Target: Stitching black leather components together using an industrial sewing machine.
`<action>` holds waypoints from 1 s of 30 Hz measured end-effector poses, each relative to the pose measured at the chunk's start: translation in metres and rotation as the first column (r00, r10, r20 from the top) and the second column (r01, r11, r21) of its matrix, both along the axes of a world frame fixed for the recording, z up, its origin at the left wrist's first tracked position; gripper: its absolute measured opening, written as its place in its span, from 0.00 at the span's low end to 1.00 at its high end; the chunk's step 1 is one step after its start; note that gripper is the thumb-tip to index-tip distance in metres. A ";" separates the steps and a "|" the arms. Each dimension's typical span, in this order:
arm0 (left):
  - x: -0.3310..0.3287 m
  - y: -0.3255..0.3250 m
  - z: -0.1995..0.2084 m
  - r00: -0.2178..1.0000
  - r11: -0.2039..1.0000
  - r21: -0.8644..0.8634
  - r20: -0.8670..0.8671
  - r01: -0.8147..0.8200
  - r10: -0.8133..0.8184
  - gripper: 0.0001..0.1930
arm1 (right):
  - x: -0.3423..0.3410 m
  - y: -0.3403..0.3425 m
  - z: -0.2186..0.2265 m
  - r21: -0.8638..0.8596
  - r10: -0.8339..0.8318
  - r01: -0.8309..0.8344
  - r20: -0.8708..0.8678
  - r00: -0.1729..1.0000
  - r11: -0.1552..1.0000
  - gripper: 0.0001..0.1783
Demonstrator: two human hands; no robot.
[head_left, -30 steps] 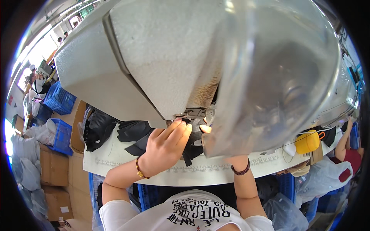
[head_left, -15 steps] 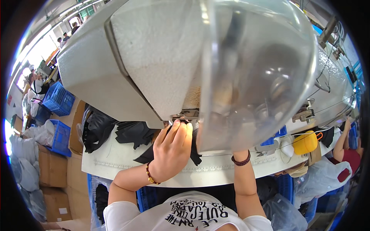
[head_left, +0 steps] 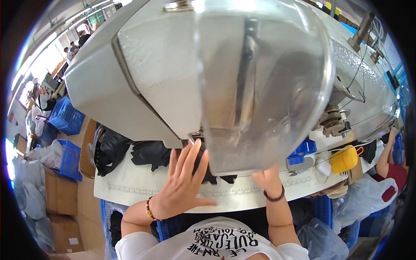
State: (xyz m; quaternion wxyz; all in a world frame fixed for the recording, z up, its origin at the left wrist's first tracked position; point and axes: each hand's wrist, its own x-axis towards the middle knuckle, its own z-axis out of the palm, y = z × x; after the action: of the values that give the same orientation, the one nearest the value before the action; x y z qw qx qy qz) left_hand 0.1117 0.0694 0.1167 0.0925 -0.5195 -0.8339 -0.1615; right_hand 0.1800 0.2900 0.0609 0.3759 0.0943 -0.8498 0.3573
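Note:
A large grey-white sewing machine (head_left: 160,65) fills the middle, with a clear plastic guard (head_left: 277,108) in front of its head. My left hand (head_left: 180,182) lies palm down, fingers stretched and thumb spread, its fingertips close to the needle area. Beneath and beside those fingers is a black fabric piece (head_left: 211,177) with a jagged edge, partly covered by the hand and the guard. To the right, my right hand (head_left: 269,180) is at the guard's lower edge; its fingers are hidden behind the hazy plastic. More black cut pieces (head_left: 149,154) lie left of the needle area.
A black bundle (head_left: 110,151) rests on the white table's (head_left: 130,184) left end. Right of the guard are a yellow container (head_left: 344,159) and a blue tray (head_left: 304,148). Blue crates (head_left: 66,116) and cardboard boxes (head_left: 63,193) stand left. Another person's arm (head_left: 388,154) is at far right.
My left hand has drawn slightly back and left, its thumb now spread. My right hand shows more below the guard. The head view has shifted, so the guard appears further left.

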 end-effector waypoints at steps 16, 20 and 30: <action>-0.018 0.006 -0.012 0.962 0.941 0.307 -0.269 0.142 -0.057 0.19 | 0.022 -0.075 -0.021 -0.938 0.472 -0.131 0.038 0.881 0.320 0.19; -0.011 0.009 -0.020 0.935 0.955 0.255 -0.351 0.149 -0.052 0.18 | 0.020 -0.080 -0.027 -0.883 0.377 -0.195 -0.023 0.926 0.426 0.14; -0.006 0.013 -0.022 0.904 0.974 0.201 -0.428 0.106 -0.010 0.13 | 0.025 -0.070 -0.036 -0.785 0.271 -0.038 0.168 0.948 0.618 0.06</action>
State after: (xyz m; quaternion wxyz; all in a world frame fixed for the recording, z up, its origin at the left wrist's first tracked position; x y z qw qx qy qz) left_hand 0.1055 0.0827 0.0950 0.3234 -0.5533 -0.7550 -0.1386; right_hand 0.2047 0.2196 0.0248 0.2280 -0.0520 -0.6456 0.7270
